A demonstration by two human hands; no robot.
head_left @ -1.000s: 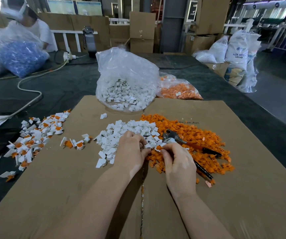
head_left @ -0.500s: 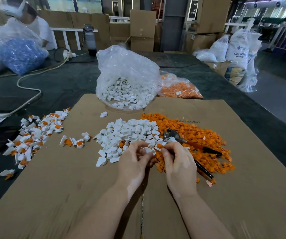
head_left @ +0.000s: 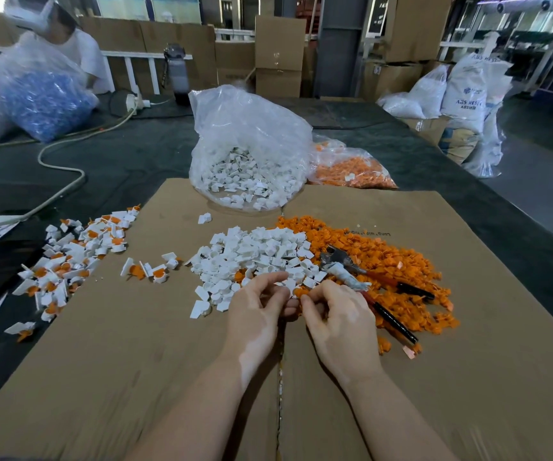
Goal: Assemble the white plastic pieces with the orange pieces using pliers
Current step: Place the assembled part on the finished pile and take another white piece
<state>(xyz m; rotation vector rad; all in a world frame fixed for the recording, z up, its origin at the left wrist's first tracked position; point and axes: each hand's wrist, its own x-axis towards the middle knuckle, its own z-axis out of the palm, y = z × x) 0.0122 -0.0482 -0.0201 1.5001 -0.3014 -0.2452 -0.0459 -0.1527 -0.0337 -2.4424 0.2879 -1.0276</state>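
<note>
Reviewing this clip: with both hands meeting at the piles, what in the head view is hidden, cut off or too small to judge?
- Small white piece and orange piece pinched between the left hand and right hand: fingers cover them; whether joined is unclear.
- Red-and-black-handled metal pliers: near handle passes behind the right hand.
- Printed text on the brown cardboard sheet: too small.
- Clear plastic bag of orange pieces: partly behind the clear plastic bag of white pieces.
</note>
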